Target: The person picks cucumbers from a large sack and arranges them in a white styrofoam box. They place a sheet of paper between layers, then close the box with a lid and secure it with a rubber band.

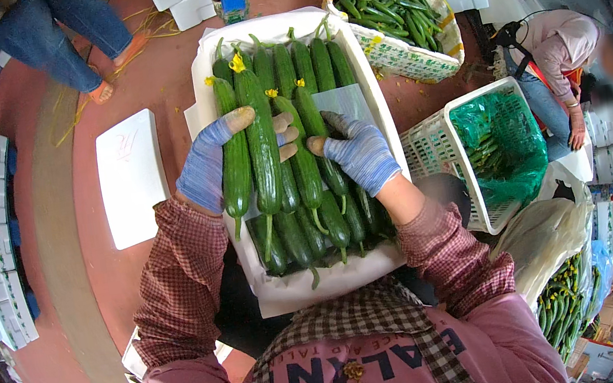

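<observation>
My left hand [208, 161], in a blue knit glove with tan fingertips, grips two cucumbers side by side, the outer cucumber [234, 166] and a larger ribbed cucumber [264, 156] with a yellow blossom. Its thumb lies over the outer one, and its fingertips come out past the larger one. My right hand [360, 152], gloved alike, has thumb and fingers around a cucumber [309, 112]. Another cucumber [301, 163] lies between the hands. Below them, a white foam box [377, 86] lined with white paper holds rows of cucumbers, partly under a translucent sheet [349, 98].
A foam box [402, 57] of cucumbers stands back right, near a white plastic crate [433, 143] with a green liner. Bagged cucumbers [567, 296] lie lower right. A white foam lid [132, 179] rests on the floor at left. One person [553, 54] bends at right; another's legs [60, 43] show upper left.
</observation>
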Motion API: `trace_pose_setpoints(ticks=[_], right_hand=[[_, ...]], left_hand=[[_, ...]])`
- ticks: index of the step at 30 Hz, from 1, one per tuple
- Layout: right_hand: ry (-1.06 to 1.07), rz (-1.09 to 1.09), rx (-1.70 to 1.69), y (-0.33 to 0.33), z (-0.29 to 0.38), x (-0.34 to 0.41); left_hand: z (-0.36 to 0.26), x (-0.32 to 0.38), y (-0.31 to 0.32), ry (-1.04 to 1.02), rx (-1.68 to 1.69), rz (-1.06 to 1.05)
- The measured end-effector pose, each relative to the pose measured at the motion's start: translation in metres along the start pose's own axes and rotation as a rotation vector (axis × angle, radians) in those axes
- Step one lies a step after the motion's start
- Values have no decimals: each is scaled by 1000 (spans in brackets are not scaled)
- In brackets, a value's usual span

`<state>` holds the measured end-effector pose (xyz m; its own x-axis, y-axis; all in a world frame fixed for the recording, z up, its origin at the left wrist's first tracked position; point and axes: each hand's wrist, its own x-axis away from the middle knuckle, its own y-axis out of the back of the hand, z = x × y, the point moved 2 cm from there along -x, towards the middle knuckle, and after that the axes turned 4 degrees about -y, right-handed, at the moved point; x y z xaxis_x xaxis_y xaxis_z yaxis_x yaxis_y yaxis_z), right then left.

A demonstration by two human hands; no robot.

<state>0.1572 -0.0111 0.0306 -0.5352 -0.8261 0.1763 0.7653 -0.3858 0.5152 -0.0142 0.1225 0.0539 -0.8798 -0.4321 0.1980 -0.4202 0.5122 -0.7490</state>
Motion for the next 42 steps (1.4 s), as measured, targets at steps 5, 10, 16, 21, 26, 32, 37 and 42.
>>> trace_pose_setpoints(ticks=[5, 10, 16, 21, 26, 32, 37, 42], right_hand=[[8, 23, 79, -3, -14, 7], [118, -93, -80, -10, -18, 8], [271, -12, 50, 17, 2, 16], [-167, 361, -527, 20, 26, 31], [-4, 249, -627, 19, 29, 29], [61, 20, 310, 35, -7, 20], [149, 50, 330, 27, -12, 25], [2, 136, 471, 37, -5, 29]], left_hand=[[-1, 0, -8, -14, -14, -33], [8, -12, -25, -15, 101, 101], [24, -27, -32, -17, 22, -2], [30, -22, -36, -6, -16, -58], [30, -23, -36, -13, 74, 40], [27, -20, -26, -89, 66, -68], [29, -21, -26, -100, 79, -76], [41, -35, -33, -8, 104, 57]])
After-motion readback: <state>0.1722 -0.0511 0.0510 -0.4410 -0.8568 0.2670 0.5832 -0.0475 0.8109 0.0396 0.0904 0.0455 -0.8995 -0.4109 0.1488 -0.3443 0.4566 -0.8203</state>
